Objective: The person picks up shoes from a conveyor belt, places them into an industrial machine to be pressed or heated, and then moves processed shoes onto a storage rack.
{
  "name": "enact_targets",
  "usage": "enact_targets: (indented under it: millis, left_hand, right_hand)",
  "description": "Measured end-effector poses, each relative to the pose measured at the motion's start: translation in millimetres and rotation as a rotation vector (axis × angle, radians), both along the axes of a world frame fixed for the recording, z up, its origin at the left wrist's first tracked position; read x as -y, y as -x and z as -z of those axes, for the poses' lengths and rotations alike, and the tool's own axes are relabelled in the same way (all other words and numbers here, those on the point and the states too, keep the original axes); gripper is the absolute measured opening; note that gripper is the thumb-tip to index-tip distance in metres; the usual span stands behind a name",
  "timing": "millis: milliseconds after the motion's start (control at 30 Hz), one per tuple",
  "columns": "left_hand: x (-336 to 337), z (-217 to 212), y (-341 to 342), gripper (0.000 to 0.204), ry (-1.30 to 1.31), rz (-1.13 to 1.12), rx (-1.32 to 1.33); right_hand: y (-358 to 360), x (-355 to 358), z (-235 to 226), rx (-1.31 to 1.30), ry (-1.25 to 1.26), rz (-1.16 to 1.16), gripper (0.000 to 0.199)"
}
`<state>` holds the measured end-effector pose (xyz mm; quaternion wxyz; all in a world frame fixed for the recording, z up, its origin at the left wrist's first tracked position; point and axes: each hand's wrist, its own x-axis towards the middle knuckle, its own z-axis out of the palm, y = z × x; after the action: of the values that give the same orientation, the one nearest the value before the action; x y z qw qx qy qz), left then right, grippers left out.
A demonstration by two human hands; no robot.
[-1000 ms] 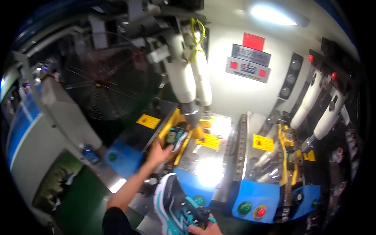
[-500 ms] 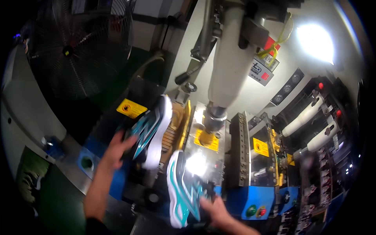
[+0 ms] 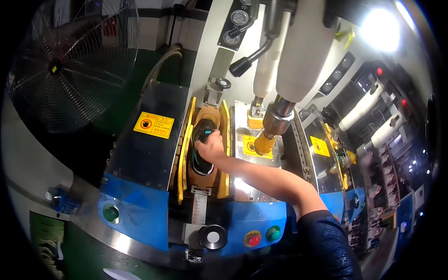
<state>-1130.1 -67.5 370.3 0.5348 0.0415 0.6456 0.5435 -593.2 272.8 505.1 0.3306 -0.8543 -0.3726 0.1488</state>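
My right hand (image 3: 211,147) reaches in from the lower right, its fingers closed on the upper of a sneaker (image 3: 201,164). The sneaker looks dark on top with a bit of teal, and a pale sole edge shows near its lower end. It lies lengthwise on a brown bed (image 3: 205,181) in the pressing machine, between a left yellow side pad (image 3: 185,163) and a right yellow side pad (image 3: 225,126). The hand covers part of the upper. My left hand is out of the picture. At the bottom edge a white, rounded shape (image 3: 119,274) is partly cut off.
Above and right of the bed hang a white press cylinder (image 3: 303,51) and its yellow-tipped metal head (image 3: 275,126). Blue front panels carry a green button (image 3: 111,213) and a red button (image 3: 252,240). A large caged fan (image 3: 70,65) stands at the far left.
Half a second ago each hand held a teal, black and white sneaker before the machine. Now one sneaker lies in the bed under my right hand; my left hand has left the picture.
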Motion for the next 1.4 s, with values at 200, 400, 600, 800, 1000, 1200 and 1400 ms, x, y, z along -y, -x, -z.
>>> enact_targets:
  millis: [200,400,600,800,1000,1200,1400]
  left_hand:
    - [-6,-47,-75,0.067,-0.032,0.136,0.04]
    - [-42,-52,-126,0.067,-0.304,0.582,-0.203]
    - [46,-44,-128,0.062,-0.334,0.397,-0.209]
    - [67,-121,-198,0.046,-0.268,0.167,0.282]
    - [124,-170,-250,0.068,-0.526,0.599,0.171]
    - [188,-220,-299,0.093,-0.608,0.927,-0.245]
    - [197,-213,-241,0.038,-0.834,0.626,-0.338]
  right_hand:
    - [10,3,-3,0.071,-0.025,0.115,0.067]
    - [-13,42,-46,-0.017,0.101,-0.189,0.066]
    - [45,269,-83,0.558,-0.227,-0.812,0.076]
    - [13,391,-43,0.456,0.155,-0.728,0.082]
    - [61,437,-42,-0.721,-0.112,-0.856,0.081]
    - [64,500,-12,-1.856,0.202,-0.857,0.067]
    - [136,549,-21,-1.758,0.648,-0.446,0.054]
